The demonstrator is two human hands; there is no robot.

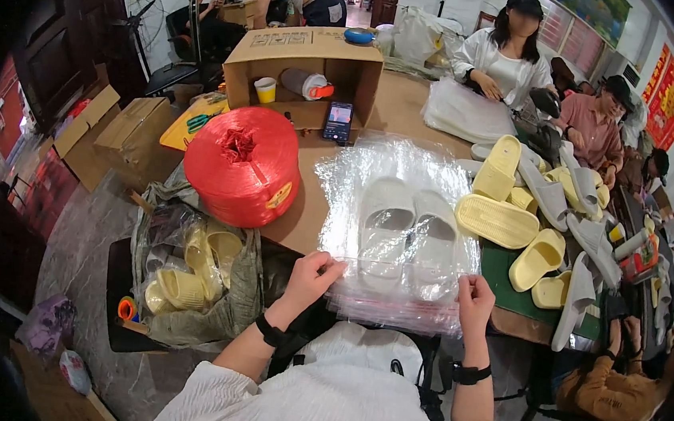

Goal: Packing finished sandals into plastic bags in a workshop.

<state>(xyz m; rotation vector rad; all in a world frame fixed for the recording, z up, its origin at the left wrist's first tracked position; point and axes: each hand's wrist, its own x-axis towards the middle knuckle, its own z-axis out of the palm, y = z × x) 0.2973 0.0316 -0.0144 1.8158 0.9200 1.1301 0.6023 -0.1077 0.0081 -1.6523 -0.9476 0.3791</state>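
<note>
A pair of light grey slide sandals (388,227) lies side by side inside a clear plastic bag (464,222), toes pointing away from me. Under it is a stack of more clear bags with a pinkish near edge (400,316). My left hand (314,279) pinches the near left corner of the bag, its fingers closed. At the near right corner, my right hand (475,299) is closed on the bag's edge too. Between them the bag's opening edge runs across the sandals' heels. Both wrists carry black bands.
Left of the bags stands a big red roll of plastic twine (241,166). Behind are a cardboard box (303,43) and a phone (337,122). Loose yellow slides (498,221) and grey slides pile up on the right. A sack of bagged yellow slides (186,289) sits lower left. Co-workers sit at right.
</note>
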